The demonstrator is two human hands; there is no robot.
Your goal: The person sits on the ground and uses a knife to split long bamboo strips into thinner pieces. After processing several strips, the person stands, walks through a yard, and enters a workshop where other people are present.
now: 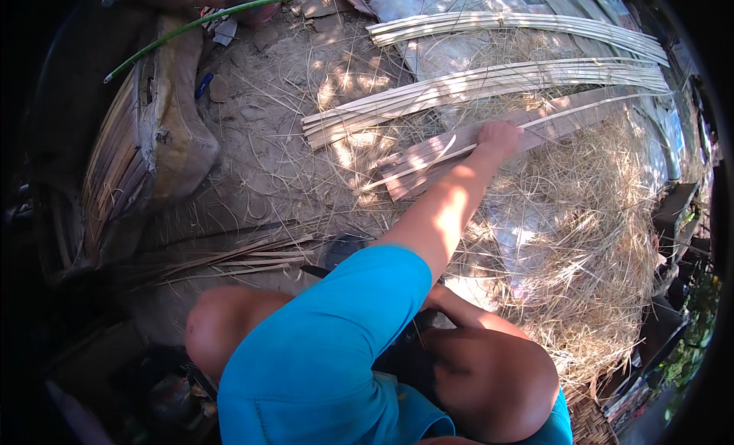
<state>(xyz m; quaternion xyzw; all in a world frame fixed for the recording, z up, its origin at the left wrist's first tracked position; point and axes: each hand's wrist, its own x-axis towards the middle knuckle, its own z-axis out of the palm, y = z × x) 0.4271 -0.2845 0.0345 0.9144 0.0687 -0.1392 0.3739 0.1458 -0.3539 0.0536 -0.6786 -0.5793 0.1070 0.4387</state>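
My left arm, in a blue sleeve, stretches across to the far right. At its end my left hand point(501, 137) is closed on a long, thin, pale bamboo strip point(566, 118), which lies along a brown wooden board point(413, 156). Just beyond are two bundles of split bamboo strips, a nearer one point(459, 87) and a farther one point(520, 21), lying roughly parallel. My right hand point(436, 297) is low between my knees, mostly hidden behind the left arm, and its fingers do not show. A dark, narrow, blade-like piece point(314, 271) sticks out left of the blue sleeve.
Fine bamboo shavings point(581, 238) heap thickly on the right. More loose strips point(252, 255) lie by my left knee. A worn, torn seat-like object point(180, 131) with slats stands at the left, near a green stalk point(199, 22). A small blue object point(203, 86) lies on the dirt.
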